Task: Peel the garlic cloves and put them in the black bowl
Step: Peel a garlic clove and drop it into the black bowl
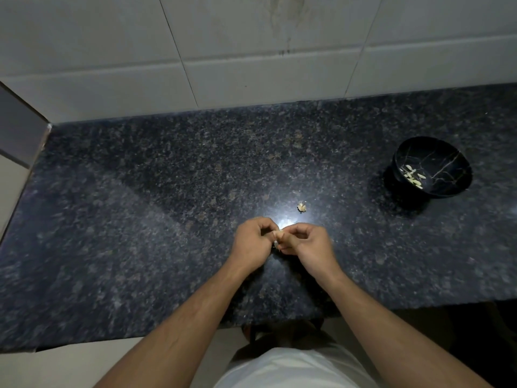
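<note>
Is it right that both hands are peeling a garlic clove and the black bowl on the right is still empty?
Not quite. The head view shows the black bowl already holds several pale peeled cloves. The rest is right: the left hand and right hand pinch a garlic clove between them.

Dark speckled granite counter (140, 219) (bright glare at centre), pale tiled wall (251, 37) behind.

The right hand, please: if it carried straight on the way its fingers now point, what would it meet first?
The right hand points leftward at the garlic clove pinched between both hands; just past that it would likely meet the left hand. Depth is hard to judge.
</note>
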